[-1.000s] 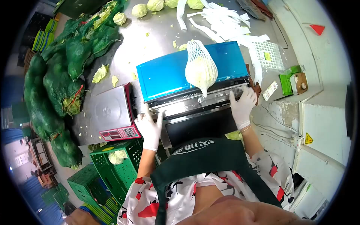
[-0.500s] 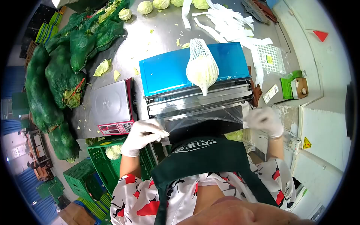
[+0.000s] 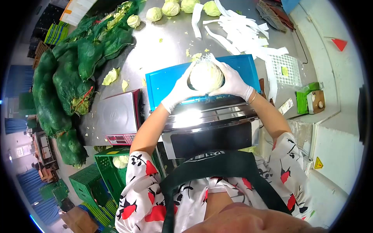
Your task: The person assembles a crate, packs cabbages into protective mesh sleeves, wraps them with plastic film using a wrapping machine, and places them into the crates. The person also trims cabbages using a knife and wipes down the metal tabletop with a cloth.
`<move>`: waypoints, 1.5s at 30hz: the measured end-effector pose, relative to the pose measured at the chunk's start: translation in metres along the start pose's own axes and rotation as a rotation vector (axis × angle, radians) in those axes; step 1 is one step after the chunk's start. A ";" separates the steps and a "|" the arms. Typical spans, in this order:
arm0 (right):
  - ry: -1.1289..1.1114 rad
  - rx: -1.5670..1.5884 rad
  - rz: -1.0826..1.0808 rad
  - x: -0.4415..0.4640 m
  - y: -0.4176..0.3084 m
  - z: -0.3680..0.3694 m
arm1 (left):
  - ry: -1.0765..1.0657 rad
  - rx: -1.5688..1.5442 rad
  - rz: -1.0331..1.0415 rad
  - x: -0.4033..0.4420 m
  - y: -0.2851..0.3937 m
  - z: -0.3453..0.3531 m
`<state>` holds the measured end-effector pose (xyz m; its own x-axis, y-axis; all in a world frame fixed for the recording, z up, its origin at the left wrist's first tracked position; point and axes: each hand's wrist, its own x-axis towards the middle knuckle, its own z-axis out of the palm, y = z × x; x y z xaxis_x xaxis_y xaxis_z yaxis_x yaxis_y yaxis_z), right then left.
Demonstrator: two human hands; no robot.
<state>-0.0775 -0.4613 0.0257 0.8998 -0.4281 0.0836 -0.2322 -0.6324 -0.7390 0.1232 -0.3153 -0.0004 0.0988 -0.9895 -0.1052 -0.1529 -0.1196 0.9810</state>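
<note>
Where the hands have moved: from beside the silver-and-black metal machine to the round pale-green cabbage in white foam netting.
Cabbage: between both palms, over the blue rectangular panel; panel contact cannot be told.
Apron lettering: white characters on dark green cloth apron, bodyward of the hands, foreshortened, not legible.
Gloves: white-gloved left hand and right hand cupped, fingers and thumbs spread, holding opposite sides.

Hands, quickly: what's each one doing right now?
Left hand: holding the cabbage, cupped around its left side.
Right hand: holding the same cabbage, cupped around its right side.
</note>
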 end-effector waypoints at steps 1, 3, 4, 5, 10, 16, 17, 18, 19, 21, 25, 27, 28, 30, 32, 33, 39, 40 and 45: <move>0.104 0.056 -0.028 -0.004 0.000 0.007 | -0.039 -0.084 -0.030 -0.002 0.002 0.000; 0.052 0.384 0.173 -0.021 -0.003 0.017 | -0.070 -0.254 -0.192 -0.021 0.000 0.007; 0.026 0.549 0.277 -0.031 -0.010 0.022 | -0.070 -0.349 -0.355 -0.039 0.010 0.015; 0.051 0.609 0.294 -0.044 -0.021 0.027 | -0.053 -0.457 -0.317 -0.056 0.027 0.023; -0.401 0.696 0.755 -0.139 -0.109 0.028 | -0.286 -0.496 -0.578 -0.167 0.041 0.054; -0.328 1.007 0.956 -0.186 -0.085 0.105 | -0.273 -0.622 -0.794 -0.206 -0.038 0.089; -0.392 1.078 1.039 -0.181 -0.077 0.107 | -0.239 -0.701 -0.898 -0.202 -0.046 0.092; -0.486 1.170 1.037 -0.183 -0.067 0.110 | -0.246 -0.689 -0.884 -0.206 -0.052 0.090; -0.460 1.315 1.047 -0.189 -0.061 0.117 | -0.242 -0.704 -0.948 -0.210 -0.043 0.088; -0.378 1.442 1.011 -0.206 -0.063 0.118 | -0.196 -0.781 -0.944 -0.229 -0.033 0.085; -0.111 0.737 0.660 -0.256 -0.072 0.108 | 0.002 -0.423 -0.504 -0.274 -0.043 0.091; 0.131 0.046 0.301 -0.282 -0.060 0.125 | 0.085 0.494 -0.037 -0.295 -0.081 0.093; 0.171 0.243 0.473 -0.283 -0.062 0.126 | 0.189 0.716 0.174 -0.293 -0.075 0.091; 0.248 0.644 0.806 -0.279 -0.067 0.133 | 0.212 0.687 0.124 -0.294 -0.063 0.088; 0.365 0.845 0.861 -0.259 -0.081 0.107 | 0.314 0.344 -0.194 -0.289 -0.032 0.081; 0.345 0.852 0.926 -0.263 -0.074 0.101 | 0.379 0.226 -0.281 -0.289 -0.022 0.077; -0.019 0.093 0.926 -0.331 -0.030 0.197 | -0.053 0.081 -0.529 -0.334 -0.137 0.120; -0.084 0.040 1.002 -0.329 -0.032 0.220 | -0.116 -0.006 -0.694 -0.324 -0.148 0.136; -0.228 0.762 0.508 -0.256 -0.074 0.245 | -0.482 0.733 -0.068 -0.283 -0.122 0.144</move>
<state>-0.2005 -0.1461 -0.1047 0.8265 -0.3486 -0.4420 -0.3851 0.2226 -0.8956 -0.0272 -0.0322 -0.1138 -0.2698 -0.8850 -0.3794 -0.7712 -0.0373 0.6355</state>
